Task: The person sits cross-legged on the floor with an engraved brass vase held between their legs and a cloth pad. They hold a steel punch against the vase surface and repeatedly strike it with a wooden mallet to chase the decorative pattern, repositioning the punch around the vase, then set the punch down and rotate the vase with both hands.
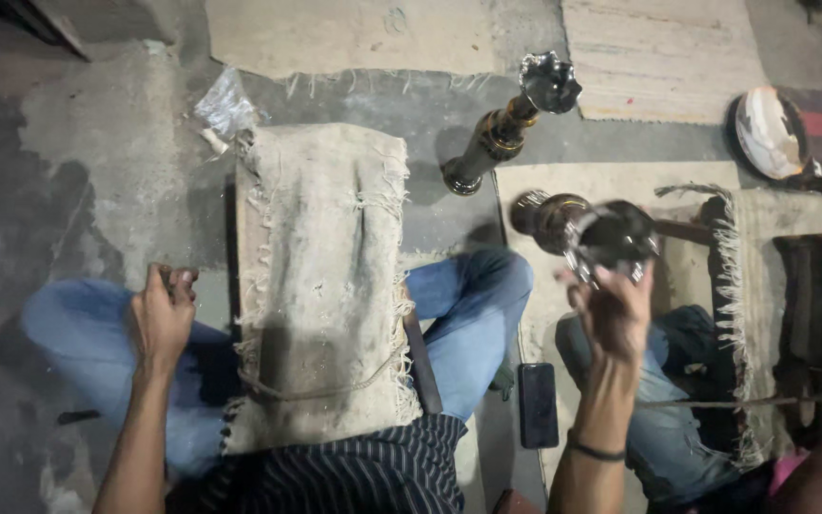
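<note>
Metal stand piece (590, 231), dark and shiny, is gripped in the raised right hand (614, 309), while the left hand (160, 316) rests loosely curled on a jeans-clad knee (68, 328).

— What is the floor like?
— Rough grey concrete floor (97, 162), stained dark at the left of the frame.
— Anything laid on it?
— Frayed tan mats: one (335, 33) at top centre, a ribbed one (658, 57) at upper right. Crumpled clear plastic (225, 105) lies at upper left. Dim light.
</note>
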`<state>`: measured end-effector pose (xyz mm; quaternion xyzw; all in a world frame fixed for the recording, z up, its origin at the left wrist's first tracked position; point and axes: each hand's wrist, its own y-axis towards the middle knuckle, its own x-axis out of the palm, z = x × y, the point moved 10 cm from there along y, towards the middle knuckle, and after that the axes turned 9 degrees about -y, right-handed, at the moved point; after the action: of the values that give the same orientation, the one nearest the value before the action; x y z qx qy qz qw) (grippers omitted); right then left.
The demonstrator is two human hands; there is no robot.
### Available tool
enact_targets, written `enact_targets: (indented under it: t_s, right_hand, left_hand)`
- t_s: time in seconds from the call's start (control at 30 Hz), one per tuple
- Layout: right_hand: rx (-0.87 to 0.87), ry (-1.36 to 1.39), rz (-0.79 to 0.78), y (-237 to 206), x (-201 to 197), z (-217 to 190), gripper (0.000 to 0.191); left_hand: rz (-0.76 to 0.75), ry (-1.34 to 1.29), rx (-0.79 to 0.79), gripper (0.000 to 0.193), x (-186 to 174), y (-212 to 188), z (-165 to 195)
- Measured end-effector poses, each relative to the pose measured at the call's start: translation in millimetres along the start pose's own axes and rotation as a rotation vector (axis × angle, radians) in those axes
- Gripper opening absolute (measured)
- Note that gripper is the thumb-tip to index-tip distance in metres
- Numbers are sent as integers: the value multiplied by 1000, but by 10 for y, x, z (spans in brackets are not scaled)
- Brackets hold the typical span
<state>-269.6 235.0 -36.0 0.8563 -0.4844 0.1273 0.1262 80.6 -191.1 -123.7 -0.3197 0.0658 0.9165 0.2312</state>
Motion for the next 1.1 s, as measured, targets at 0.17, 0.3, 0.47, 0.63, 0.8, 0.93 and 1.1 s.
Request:
enact_targets:
  t_s: [0.17, 0.3, 0.47, 0.63, 0.8, 0.93, 1.1]
  right_hand:
    - [-36, 29, -224, -430, 405, -199, 72]
    - [-40, -249, -649, -731, 1087, -27, 59]
    - [-36, -915, -862, -914, 1802, 533, 58]
    - [-101, -1262, -937, -1029, 2303, 737, 84]
    - [25, -1232, -918, -1188, 2391, 760, 79]
    - [-176, -1214, -820, -1251, 2396, 639, 63]
    - [-150, -1309, -563, -1295, 2116, 781, 57]
  left_hand:
    - [122, -211, 151, 21, -142, -78, 98]
    - [171, -638, 199, 27, -202, -311, 113]
    - [80, -953, 128, 14, -81, -682, 117]
    - [-115, -1133, 184, 16, 93, -1026, 352]
    - [-161, -747, 240, 9, 197, -1359, 583]
    - [-102, -616, 337, 20, 150, -1423, 766]
    - [-110, -645, 405, 18, 153, -1422, 869]
